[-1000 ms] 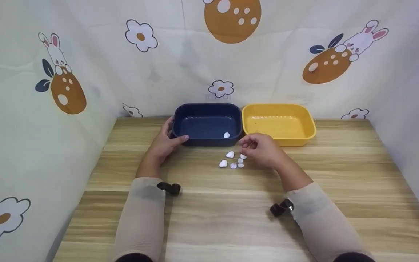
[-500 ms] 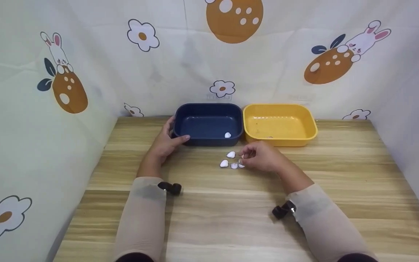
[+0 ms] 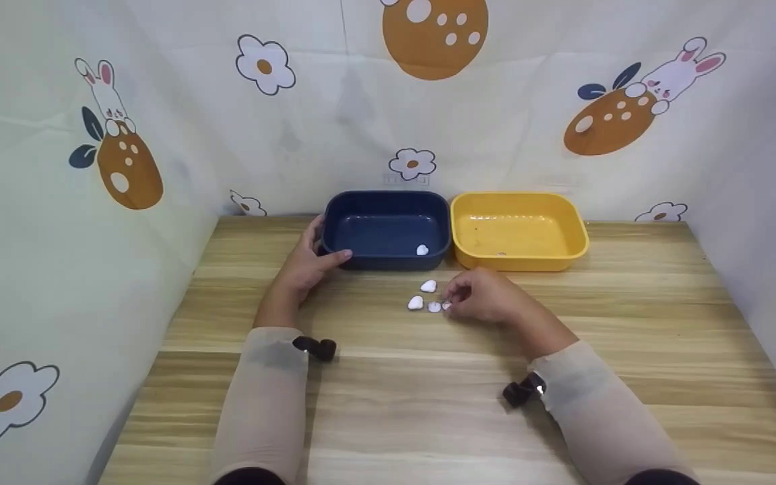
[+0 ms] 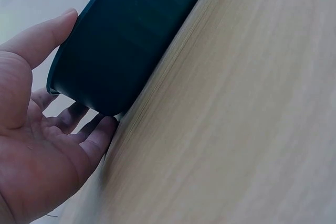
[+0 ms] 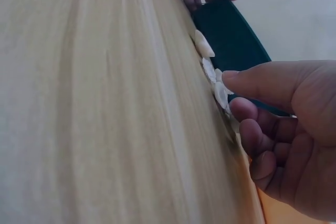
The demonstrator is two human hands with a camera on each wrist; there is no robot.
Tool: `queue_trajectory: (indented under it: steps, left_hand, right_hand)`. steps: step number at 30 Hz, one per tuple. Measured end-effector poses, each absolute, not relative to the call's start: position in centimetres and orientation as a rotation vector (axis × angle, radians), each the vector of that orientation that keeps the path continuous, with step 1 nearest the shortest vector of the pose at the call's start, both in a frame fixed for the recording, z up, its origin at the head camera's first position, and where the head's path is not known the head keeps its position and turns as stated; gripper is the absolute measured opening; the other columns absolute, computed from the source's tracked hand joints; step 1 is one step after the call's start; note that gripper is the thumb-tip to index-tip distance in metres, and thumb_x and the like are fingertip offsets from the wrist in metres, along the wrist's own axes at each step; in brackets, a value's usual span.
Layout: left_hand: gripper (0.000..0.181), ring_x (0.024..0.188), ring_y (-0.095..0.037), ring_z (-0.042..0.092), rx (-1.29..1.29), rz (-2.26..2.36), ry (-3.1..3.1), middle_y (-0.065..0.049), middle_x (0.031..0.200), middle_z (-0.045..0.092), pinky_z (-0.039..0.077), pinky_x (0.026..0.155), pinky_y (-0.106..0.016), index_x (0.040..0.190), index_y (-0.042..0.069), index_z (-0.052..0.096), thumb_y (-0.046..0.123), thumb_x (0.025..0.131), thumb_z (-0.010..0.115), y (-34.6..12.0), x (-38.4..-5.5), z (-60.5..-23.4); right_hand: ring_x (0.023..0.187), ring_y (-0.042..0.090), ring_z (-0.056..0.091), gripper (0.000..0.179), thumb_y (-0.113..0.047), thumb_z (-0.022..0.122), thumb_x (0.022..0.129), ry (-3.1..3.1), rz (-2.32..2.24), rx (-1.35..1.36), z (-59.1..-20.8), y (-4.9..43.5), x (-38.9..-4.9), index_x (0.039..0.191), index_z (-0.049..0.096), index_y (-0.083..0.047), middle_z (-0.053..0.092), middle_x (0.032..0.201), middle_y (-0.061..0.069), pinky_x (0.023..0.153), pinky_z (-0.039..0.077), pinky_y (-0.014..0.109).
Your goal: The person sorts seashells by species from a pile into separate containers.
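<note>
My left hand (image 3: 302,266) holds the left end of a dark blue tray (image 3: 388,261), thumb on its front rim and fingers behind. In the left wrist view, the fingertips (image 4: 107,127) lie at the tray's lower corner. My right hand (image 3: 486,296) is low over several small white shell-like pieces on the table. Its thumb (image 5: 239,81) and curled index finger come right up to one thin white piece (image 5: 221,95), but I cannot tell whether they pinch it. Left of this hand lie two thicker white pieces, one nearer the tray (image 3: 429,286), and a flat pale piece (image 3: 434,307).
A yellow tray (image 3: 519,264) stands to the right, against the blue one, with a small pale bit (image 3: 502,254) near its front wall. One white piece (image 3: 422,250) lies inside the blue tray. A printed cloth (image 3: 334,121) rises behind the wooden table (image 3: 388,404).
My right hand has moved slightly toward me, lower over the white pieces, covering the spots where two of them showed. The pale bit in the yellow tray has come into view. My left hand stays put.
</note>
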State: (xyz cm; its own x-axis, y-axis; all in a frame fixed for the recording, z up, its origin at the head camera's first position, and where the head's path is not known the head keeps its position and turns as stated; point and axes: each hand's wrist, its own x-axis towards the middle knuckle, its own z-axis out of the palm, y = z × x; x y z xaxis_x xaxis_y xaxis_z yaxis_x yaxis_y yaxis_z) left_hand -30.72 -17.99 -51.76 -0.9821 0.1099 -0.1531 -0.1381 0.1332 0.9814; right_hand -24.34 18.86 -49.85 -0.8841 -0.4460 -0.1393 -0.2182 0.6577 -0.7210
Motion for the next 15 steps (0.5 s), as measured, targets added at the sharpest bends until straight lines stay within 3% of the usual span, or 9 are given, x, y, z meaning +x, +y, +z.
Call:
queue_trajectory:
  steps: [15]
  left_hand:
    - [0.109, 0.169, -0.029, 0.015, -0.039, 1.948, 2.223, -0.006, 0.181, 0.019, 0.026, 0.135, -0.043, 0.172, 0.03, 0.021, 0.023, 0.087, 0.09, -17.93, -30.57, -51.56]
  right_hand:
    - [0.082, 0.009, 0.063, 0.021, -0.01, 0.087, 0.084, 2.574, -0.974, -0.539, -49.96, 18.93, -24.45, 0.102, 0.084, -0.018, 0.075, 0.087, -0.004, 0.078, 0.052, 0.028]
